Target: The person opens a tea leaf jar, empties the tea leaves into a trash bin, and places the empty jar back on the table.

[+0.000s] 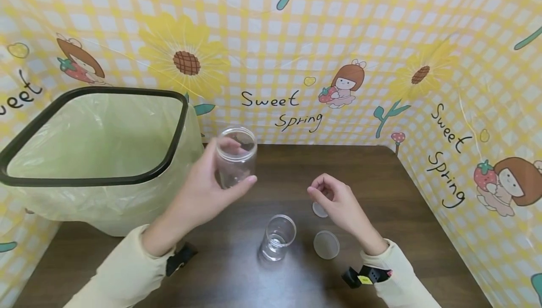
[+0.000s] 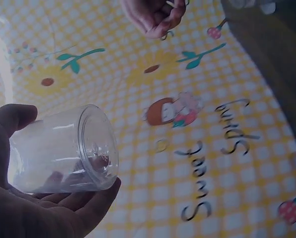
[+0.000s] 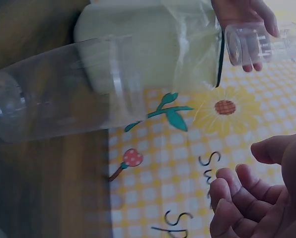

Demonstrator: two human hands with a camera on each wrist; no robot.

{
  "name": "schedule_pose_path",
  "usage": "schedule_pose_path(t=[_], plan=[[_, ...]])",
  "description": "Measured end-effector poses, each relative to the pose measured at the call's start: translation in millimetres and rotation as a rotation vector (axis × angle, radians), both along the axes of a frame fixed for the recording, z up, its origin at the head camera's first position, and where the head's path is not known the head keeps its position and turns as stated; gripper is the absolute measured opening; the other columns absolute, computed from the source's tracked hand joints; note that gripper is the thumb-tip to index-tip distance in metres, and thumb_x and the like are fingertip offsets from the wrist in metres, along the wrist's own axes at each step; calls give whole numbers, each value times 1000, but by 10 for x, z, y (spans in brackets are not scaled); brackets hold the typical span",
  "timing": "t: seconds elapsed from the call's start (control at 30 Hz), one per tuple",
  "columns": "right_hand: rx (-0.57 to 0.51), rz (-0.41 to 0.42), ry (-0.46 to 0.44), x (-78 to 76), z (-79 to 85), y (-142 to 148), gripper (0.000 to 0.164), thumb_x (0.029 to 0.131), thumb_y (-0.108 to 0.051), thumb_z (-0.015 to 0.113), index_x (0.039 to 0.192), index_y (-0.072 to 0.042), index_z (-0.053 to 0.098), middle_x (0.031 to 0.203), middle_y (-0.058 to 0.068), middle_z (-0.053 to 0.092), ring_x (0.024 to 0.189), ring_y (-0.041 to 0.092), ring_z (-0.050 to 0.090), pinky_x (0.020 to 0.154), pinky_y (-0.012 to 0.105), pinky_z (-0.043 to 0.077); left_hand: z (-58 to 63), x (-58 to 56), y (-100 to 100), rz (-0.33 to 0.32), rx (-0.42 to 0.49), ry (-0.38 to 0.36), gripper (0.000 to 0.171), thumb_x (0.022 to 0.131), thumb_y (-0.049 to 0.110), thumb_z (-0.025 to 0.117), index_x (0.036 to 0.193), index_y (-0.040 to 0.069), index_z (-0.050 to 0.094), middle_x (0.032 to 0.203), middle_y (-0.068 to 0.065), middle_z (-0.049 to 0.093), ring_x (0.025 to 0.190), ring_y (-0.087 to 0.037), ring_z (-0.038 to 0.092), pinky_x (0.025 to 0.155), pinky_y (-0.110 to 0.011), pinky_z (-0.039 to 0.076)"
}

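Note:
My left hand [image 1: 201, 193] grips a clear plastic jar [image 1: 238, 157] by its side, above the table and near the bin. The jar is upright and lidless; in the left wrist view its ridged base [image 2: 98, 148] faces the camera. My right hand [image 1: 338, 202] hovers over the right part of the table, fingers loosely curled, and the right wrist view shows thumb and fingertips apart with nothing between them. A second clear jar [image 1: 277, 237] stands uncovered on the table between the hands. Two round translucent discs, like lids, lie to its right: one nearer [image 1: 326, 245], one partly hidden under my right hand [image 1: 319, 209].
A large bin [image 1: 127, 182] with a black rim and pale green liner stands at the left. Behind and at the sides hangs a yellow checked cloth [image 1: 271, 54] with printed flowers and figures. The dark wooden table [image 1: 237, 275] ends against it.

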State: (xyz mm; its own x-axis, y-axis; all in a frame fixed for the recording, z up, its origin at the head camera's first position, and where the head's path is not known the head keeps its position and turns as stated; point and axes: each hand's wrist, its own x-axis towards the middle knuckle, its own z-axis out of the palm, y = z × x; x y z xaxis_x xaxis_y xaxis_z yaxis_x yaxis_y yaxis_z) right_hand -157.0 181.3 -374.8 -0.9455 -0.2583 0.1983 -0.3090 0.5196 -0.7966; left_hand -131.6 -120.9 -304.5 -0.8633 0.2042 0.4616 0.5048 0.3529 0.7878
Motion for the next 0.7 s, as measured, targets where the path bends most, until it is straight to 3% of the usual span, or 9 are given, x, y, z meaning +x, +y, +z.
schedule_pose_path(t=[0.17, 0.37, 0.6, 0.7], plan=[[45, -43, 13, 24, -197, 72, 5, 97, -14, 71, 95, -13, 66, 84, -2, 64, 71, 15, 57, 64, 27, 48, -268, -186, 153, -56, 10, -57, 57, 80, 12, 87, 124, 11, 50, 116, -3, 65, 94, -13, 67, 85, -31, 53], [118, -92, 51, 65, -414, 155, 8, 94, -13, 74, 96, -14, 66, 84, -4, 65, 72, 12, 58, 64, 26, 48, -611, -393, 265, -42, -14, -11, 57, 76, 16, 90, 122, 10, 57, 116, -5, 63, 109, -19, 60, 97, -39, 47], [271, -109, 179, 106, -595, 180, 18, 91, -14, 77, 105, -7, 68, 97, 6, 66, 77, 18, 59, 71, 35, 53, -962, -611, 361, -27, -33, -31, 62, 74, 17, 93, 123, 8, 56, 116, -8, 65, 100, -21, 60, 90, -45, 50], [320, -118, 192, 123, -645, 182, 23, 91, -16, 78, 109, -5, 69, 104, 9, 67, 84, 20, 60, 76, 38, 54, -1095, -699, 417, -28, -54, -52, 62, 73, 17, 93, 122, 6, 57, 117, -12, 65, 99, -22, 61, 89, -44, 52]])
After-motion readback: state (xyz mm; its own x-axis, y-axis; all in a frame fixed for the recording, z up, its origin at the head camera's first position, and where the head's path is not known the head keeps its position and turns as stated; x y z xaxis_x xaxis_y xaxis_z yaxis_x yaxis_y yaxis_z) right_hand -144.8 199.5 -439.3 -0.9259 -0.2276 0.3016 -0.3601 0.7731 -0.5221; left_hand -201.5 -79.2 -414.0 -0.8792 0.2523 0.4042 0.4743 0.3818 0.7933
